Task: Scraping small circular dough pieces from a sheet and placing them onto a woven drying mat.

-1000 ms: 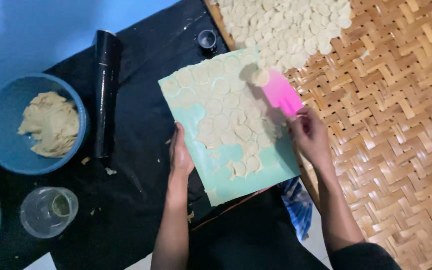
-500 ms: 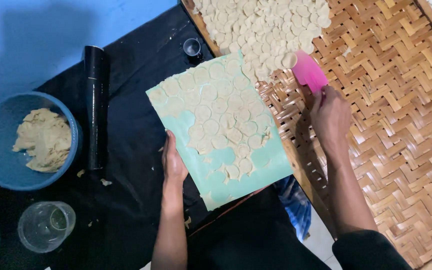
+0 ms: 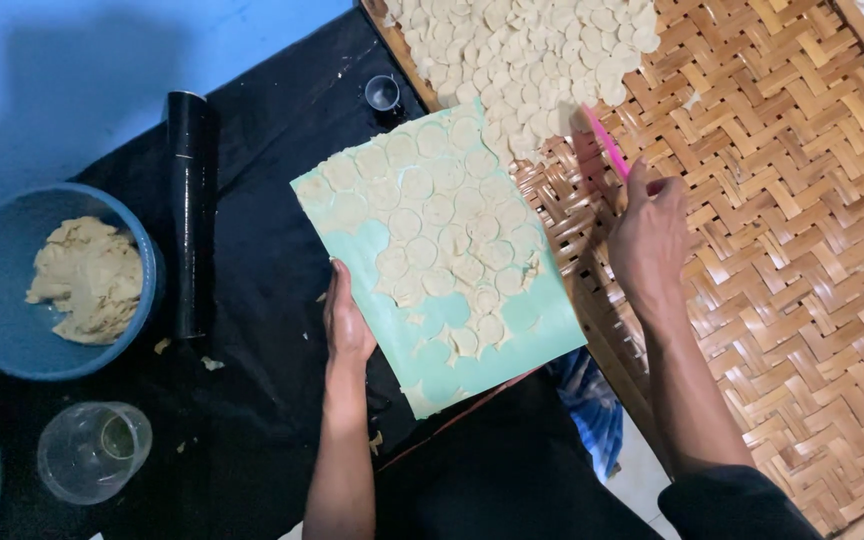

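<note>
- Looking down from the head view, you have the mint-green board (image 3: 512, 330) as your landmark; it lies tilted, its upper corner overlapping the edge of the woven bamboo tray (image 3: 792, 250) and its lower part over the black cloth (image 3: 262, 420).
- Your left hand (image 3: 345, 320) grips the board's left edge, fingers closed onto it, thumb side against the rim.
- On the board, thin round dough discs (image 3: 432, 215) lie packed edge to edge across the upper and middle part; the lower corner shows bare green with a few scraps.
- Right of the board, your right hand (image 3: 649, 235) hovers over the tray, clamped on a pink scraper (image 3: 607, 143) whose blade points up and away toward the heap of discs (image 3: 522, 50) piled on the tray above the board.
- Left of the board, a black rolling pin (image 3: 189, 210) lies upright in the frame on the cloth, well apart from your left hand.
- Further left, a blue bowl (image 3: 137, 250) holds a lump of dough (image 3: 87, 280).
- Below the bowl, down-left of the board, a clear plastic cup (image 3: 92, 452) stands on the cloth.
- Just above the board's top edge sits a small round black cutter (image 3: 383, 94).
- Beyond the cloth, up-left of the board, the surface is plain blue (image 3: 72, 70); below the board's lower right corner a patch of blue patterned fabric (image 3: 587, 400) shows.
</note>
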